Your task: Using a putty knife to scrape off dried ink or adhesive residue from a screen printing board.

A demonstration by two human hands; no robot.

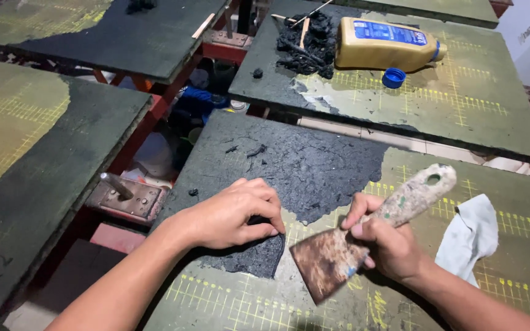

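Note:
My left hand (231, 214) presses down on a loosened flap of the black rubbery coating (314, 165) that covers part of a green gridded board (510, 270). My right hand (383, 240) grips a worn scraper (338, 254) by its paint-stained handle. Its rusty wide blade points down-left and rests at the edge of the peeled coating, next to my left fingers. The bare green surface with yellow grid marks shows where the coating is gone.
A white rag (470, 236) lies on the board right of the scraper. On the far board lie a yellow bottle (384, 43) on its side, its blue cap (393, 77) and a heap of black scrapings (308, 43). More boards sit left on red frames, with gaps between.

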